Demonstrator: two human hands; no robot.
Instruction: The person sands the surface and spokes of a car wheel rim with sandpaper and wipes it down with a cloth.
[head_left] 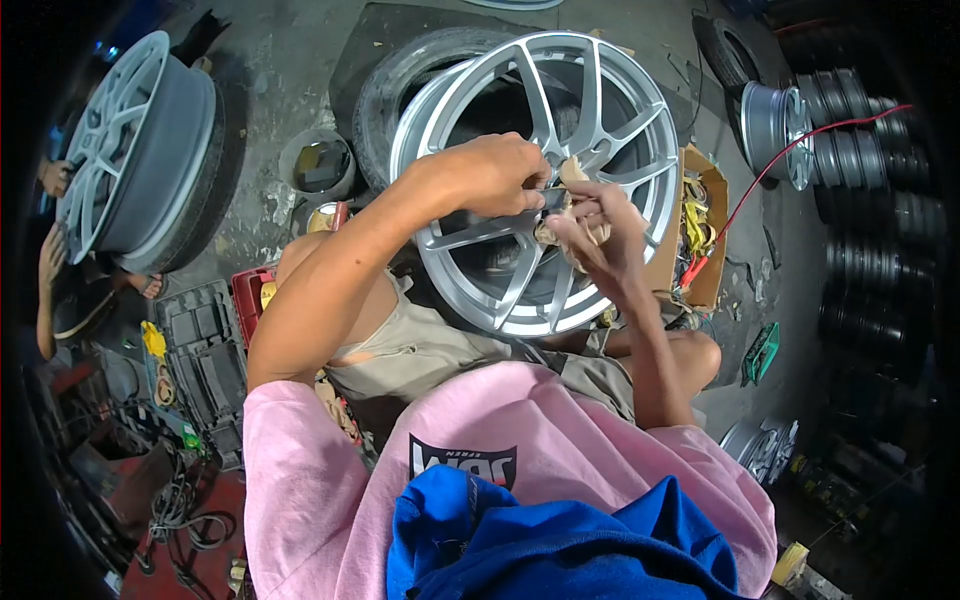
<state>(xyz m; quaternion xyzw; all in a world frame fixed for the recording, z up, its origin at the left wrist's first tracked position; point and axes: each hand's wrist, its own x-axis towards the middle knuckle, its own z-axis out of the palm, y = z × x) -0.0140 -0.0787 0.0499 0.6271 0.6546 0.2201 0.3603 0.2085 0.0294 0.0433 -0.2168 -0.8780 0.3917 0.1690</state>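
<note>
A silver multi-spoke wheel rim (521, 309) lies face up before my knees, partly over a tyre (376, 105). My left hand (490, 175) is above the rim's centre, fingers pinched together beside a small dark piece (553, 204); what they grip is mostly hidden. My right hand (608, 232), close by on the right, is closed on a crumpled tan wad (573, 172) that looks like paper or masking tape. Both hands nearly meet over the hub.
A cardboard box (712, 200) with yellow items and a red cable (765, 165) stands at right. A bucket (318, 165) is at left. Another person's hand (52, 258) touches a rim with tyre (150, 160). Stacked rims (850, 155) line the right.
</note>
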